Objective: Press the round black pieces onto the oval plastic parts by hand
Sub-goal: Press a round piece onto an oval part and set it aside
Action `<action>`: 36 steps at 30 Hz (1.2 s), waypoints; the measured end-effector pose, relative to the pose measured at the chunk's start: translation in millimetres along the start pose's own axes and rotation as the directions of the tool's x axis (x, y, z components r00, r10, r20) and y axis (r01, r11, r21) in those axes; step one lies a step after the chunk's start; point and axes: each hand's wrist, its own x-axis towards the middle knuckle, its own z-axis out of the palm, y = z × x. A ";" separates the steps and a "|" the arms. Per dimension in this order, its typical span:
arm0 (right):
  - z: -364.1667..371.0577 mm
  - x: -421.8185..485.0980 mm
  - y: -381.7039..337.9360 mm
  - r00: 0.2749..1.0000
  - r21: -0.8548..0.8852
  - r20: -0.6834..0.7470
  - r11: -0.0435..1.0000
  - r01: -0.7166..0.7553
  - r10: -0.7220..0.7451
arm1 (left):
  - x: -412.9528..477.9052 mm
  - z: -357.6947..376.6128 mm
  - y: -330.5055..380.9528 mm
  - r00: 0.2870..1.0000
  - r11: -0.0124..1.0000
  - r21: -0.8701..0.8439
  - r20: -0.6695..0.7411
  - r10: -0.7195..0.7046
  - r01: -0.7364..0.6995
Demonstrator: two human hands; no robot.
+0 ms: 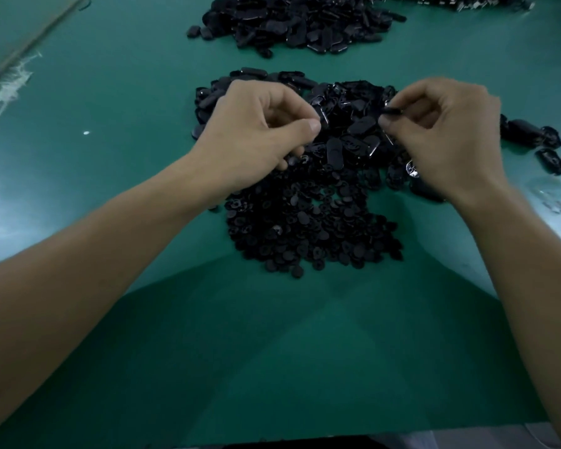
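A heap of small round black pieces (pixel 311 225) lies on the green table in front of me. Just behind it spreads a pile of black oval plastic parts (pixel 347 124). My left hand (pixel 256 131) hovers over the left side of the oval pile, thumb and forefinger pinched on a black oval part (pixel 324 115). My right hand (pixel 444 134) is over the right side, with thumb and forefinger shut on a small black piece (pixel 392 110). The two hands are apart, about a hand's width between the fingertips.
A second large pile of black oval parts (pixel 298 24) sits at the far middle of the green table (pixel 272 335). A few loose oval parts (pixel 531 137) lie to the right. A pale strip with frayed white material (pixel 7 82) runs along the far left.
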 end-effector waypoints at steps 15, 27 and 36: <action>11.1 -11.8 -27.8 0.936 0.502 0.332 0.862 -0.068 -0.120 | -0.1 2.6 -2.5 0.990 0.972 -0.219 0.126 -0.062 0.089; 10.9 -12.3 -30.2 0.919 0.453 0.393 0.863 -0.222 0.030 | 2.1 2.8 -3.0 0.993 0.941 -0.318 0.041 -0.109 0.117; 20.1 -19.9 -43.4 0.875 0.509 0.475 0.783 -0.357 0.090 | -1.3 6.0 -4.8 0.999 0.988 -0.153 0.029 0.023 -0.018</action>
